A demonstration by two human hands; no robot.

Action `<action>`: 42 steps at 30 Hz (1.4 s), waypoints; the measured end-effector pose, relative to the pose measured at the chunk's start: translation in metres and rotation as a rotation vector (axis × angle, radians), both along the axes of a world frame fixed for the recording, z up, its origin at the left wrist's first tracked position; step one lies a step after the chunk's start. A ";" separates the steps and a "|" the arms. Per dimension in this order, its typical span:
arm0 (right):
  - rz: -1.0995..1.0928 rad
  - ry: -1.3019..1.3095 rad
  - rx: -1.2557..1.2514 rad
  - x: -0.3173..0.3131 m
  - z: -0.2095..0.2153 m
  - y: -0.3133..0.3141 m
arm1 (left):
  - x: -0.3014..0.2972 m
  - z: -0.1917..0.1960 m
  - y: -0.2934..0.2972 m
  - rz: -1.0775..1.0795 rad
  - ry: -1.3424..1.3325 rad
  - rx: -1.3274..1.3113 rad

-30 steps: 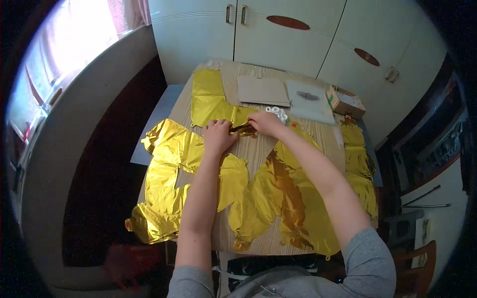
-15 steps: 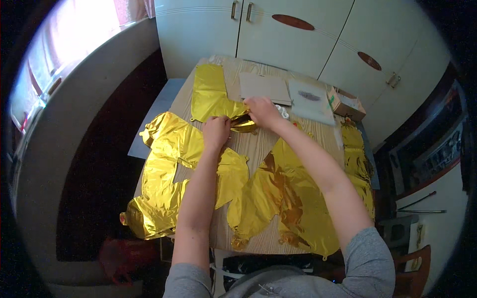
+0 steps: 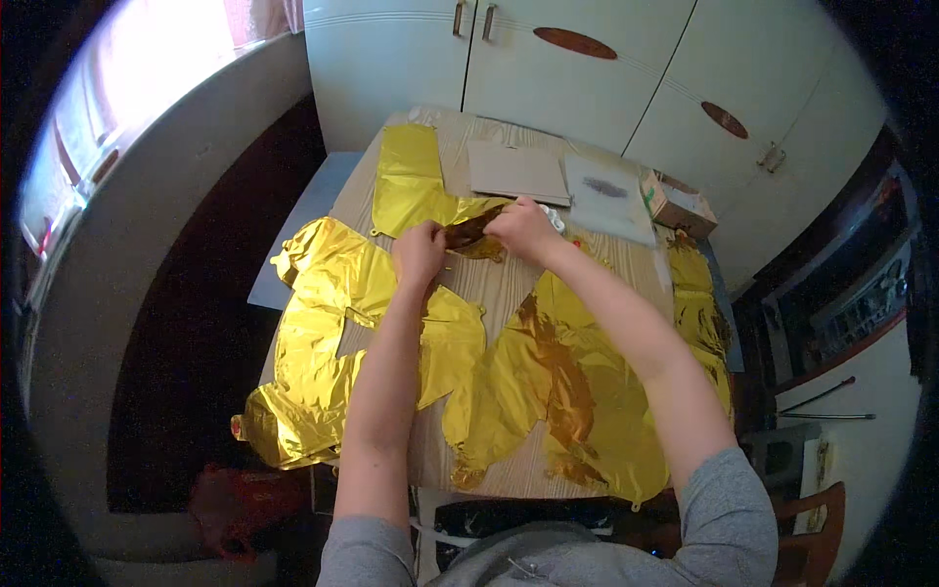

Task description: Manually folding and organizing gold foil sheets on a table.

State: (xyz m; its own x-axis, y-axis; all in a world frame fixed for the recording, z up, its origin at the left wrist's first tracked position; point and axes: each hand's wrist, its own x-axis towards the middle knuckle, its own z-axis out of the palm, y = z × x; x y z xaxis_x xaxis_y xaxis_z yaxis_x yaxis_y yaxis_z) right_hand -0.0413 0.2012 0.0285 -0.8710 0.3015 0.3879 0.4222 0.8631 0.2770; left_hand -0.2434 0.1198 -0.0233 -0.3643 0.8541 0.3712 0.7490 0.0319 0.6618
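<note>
Both my hands grip the near edge of a flat gold foil balloon (image 3: pixel 411 186) at the far side of the table. My left hand (image 3: pixel 421 254) pinches the edge near its middle. To the right of it, my right hand (image 3: pixel 520 231) is closed on the same foil, and a dark, shiny fold stretches between them. Below my left arm lies another gold foil balloon (image 3: pixel 318 323), wrinkled, with cut-out gaps. A third gold foil balloon (image 3: pixel 606 401) spreads under my right forearm, with brownish reflections across it. My fingertips are partly hidden by the foil.
A light wooden table (image 3: pixel 504 284) carries everything. At its back lie a grey-brown board (image 3: pixel 518 171), a clear plastic bag (image 3: pixel 616 201) and a small cardboard box (image 3: pixel 680 203). More gold foil (image 3: pixel 696 293) covers the right edge. White cabinets (image 3: pixel 567 88) stand behind.
My right hand has come slightly lower, and the foil between my hands has turned, showing a darker fold. My left hand has shifted a little to the left.
</note>
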 end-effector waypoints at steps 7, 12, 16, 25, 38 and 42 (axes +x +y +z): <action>-0.295 0.046 -0.497 -0.016 0.013 -0.001 | -0.002 0.000 -0.003 0.012 -0.021 0.023; -0.296 0.144 -0.539 -0.012 0.003 0.012 | 0.012 0.015 -0.010 -0.032 0.032 -0.023; -0.224 0.208 -0.465 -0.017 0.008 0.004 | 0.010 0.011 -0.013 -0.070 0.142 0.038; -0.428 0.366 -0.266 -0.007 0.005 -0.004 | 0.005 0.001 -0.003 0.039 -0.018 0.045; -0.504 0.318 -0.405 -0.005 -0.011 0.005 | 0.005 0.002 -0.005 0.055 -0.015 0.058; -0.404 0.538 -0.048 -0.010 -0.025 -0.002 | 0.006 0.000 0.000 0.085 -0.022 0.066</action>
